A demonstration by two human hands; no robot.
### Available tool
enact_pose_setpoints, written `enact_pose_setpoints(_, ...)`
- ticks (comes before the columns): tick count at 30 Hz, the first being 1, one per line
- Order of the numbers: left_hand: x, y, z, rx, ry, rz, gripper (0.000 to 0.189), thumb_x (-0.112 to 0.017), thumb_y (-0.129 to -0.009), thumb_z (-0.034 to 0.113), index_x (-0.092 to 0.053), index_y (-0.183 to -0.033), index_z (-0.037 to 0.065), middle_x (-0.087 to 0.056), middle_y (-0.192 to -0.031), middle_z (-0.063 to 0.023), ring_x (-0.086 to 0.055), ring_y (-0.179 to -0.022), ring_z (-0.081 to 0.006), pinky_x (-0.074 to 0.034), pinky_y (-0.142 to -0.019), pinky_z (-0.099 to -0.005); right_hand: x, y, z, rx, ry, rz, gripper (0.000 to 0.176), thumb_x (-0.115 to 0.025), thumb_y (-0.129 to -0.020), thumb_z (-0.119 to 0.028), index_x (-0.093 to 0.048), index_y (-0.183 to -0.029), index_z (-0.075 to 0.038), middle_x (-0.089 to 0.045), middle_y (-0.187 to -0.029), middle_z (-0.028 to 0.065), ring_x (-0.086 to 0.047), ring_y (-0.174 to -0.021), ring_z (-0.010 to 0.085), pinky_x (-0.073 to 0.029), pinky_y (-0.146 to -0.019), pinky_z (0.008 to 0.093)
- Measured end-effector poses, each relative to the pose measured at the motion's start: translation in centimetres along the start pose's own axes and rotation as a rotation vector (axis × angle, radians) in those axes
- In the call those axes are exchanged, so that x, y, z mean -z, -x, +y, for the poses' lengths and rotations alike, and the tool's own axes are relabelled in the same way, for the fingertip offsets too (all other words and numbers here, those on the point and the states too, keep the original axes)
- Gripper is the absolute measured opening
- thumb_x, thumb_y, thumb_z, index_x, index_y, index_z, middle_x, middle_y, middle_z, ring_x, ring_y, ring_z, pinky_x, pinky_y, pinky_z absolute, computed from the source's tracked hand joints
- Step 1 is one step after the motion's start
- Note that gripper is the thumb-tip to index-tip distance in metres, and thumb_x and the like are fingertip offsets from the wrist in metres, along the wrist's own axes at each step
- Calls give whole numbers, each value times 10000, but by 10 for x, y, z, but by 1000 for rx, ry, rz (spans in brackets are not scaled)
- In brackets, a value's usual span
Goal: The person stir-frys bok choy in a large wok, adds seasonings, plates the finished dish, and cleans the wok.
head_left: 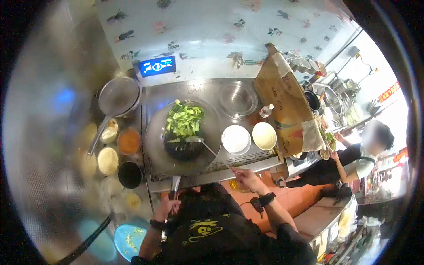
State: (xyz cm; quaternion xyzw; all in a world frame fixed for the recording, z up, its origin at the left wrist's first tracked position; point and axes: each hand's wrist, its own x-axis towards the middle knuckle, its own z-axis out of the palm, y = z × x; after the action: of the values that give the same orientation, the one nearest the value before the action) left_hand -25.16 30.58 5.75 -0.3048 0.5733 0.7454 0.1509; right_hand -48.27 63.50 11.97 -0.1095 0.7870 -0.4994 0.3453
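Observation:
A large wok (pixel 154 132) sits on the stove, with chopped green vegetables (pixel 183 120) heaped at its far side and dark, shiny metal below them. My left hand (pixel 167 208) is closed at the end of the wok's handle (pixel 175 185). In my right hand (pixel 248 180), fingers wrapped round its long handle, is a ladle (pixel 194 139). The ladle's bowl rests inside the wok, just under the greens. Right of the wok stand a bowl of white contents (pixel 236 140) and a cream-coloured bowl (pixel 264 136).
A strainer (pixel 119 96) lies over a pot at left, above several seasoning containers (pixel 129 140). Behind the bowls are a round metal pan (pixel 238 99) and a small bottle (pixel 266 111). A cardboard sheet (pixel 282 101) borders the stove; beyond it a person (pixel 335 163) handles food.

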Motion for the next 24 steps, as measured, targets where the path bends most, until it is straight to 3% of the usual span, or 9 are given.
enact_pose_setpoints(2, 2, -28, 11, 36, 214, -75, 133, -642, -863, 65, -558, -765, 33, -516, -537, -40, -512, -406, -158, -374, -383, -301, 8, -9, -2, 121, 78, -102, 455, -501, -932, -22, -589, -1374, -84, -483, -720, -58, -420, -612, 59, -398, -552, 242)
enact_pose_setpoints(4, 0, -71, 33, 55, 239, -131, 156, -633, -870, 83, -551, -749, 30, -514, -536, -35, -508, -417, -155, -372, -405, -296, 5, -26, -43, -49, 31, -216, 447, -490, -931, -18, -599, -1360, -79, -499, -730, -42, -428, -598, 64, -406, -524, 254)
enact_pose_setpoints(6, -6, -81, 34, 31, 247, -154, 172, -624, -878, 97, -545, -739, 32, -513, -535, -31, -504, -422, -151, -368, -412, -292, -11, -57, -33, 7, 295, -74, 437, -486, -937, -39, -591, -1361, -64, -490, -722, -38, -427, -594, 61, -394, -497, 256)
enact_pose_setpoints(9, -9, -63, 19, -9, 95, -85, 339, -616, -916, 202, -539, -605, 91, -539, -551, -32, -489, -448, -135, -357, -449, -313, -25, -74, 23, 248, 200, 59, 441, -488, -941, -55, -578, -1373, -53, -461, -701, -47, -423, -591, 52, -385, -500, 245)
enact_pose_setpoints(11, -7, -10, 4, -86, 81, -17, 122, -683, -852, 83, -572, -901, 71, -549, -573, -34, -492, -424, -121, -379, -393, -296, -7, -35, 27, 221, 94, 18, 441, -485, -944, -56, -572, -1377, -49, -458, -699, -48, -423, -591, 52, -384, -500, 244)
enact_pose_setpoints(14, 3, -4, 5, 21, 149, -43, 199, -653, -824, 8, -516, -967, 37, -515, -552, -40, -502, -407, -146, -407, -389, -294, 15, 7, -15, 143, 71, -66, 445, -479, -945, -41, -566, -1381, -43, -460, -701, -48, -427, -594, 52, -387, -510, 240)
enact_pose_setpoints(19, -10, -80, 49, 45, 102, -146, 176, -637, -879, 105, -552, -733, 53, -497, -509, -31, -505, -409, -153, -397, -404, -290, 5, -42, -6, 20, 128, -128, 462, -482, -932, -10, -568, -1383, -52, -472, -712, -50, -431, -591, 51, -392, -528, 234)
enact_pose_setpoints(21, -30, -66, 71, 97, 104, -82, 293, -628, -904, 162, -529, -643, 72, -491, -499, -24, -502, -403, -151, -381, -402, -288, -6, -55, 8, 193, 217, 10, 471, -479, -932, -4, -564, -1391, -66, -475, -709, -50, -429, -581, 48, -388, -522, 235)
enact_pose_setpoints(24, -4, -43, -32, -46, 60, -103, 93, -645, -882, 66, -554, -873, 81, -507, -526, -28, -522, -410, -163, -410, -400, -304, 5, -21, 21, 374, 177, 109, 577, -491, -840, 63, -581, -1383, -111, -484, -678, 16, -450, -616, 106, -439, -612, 281)
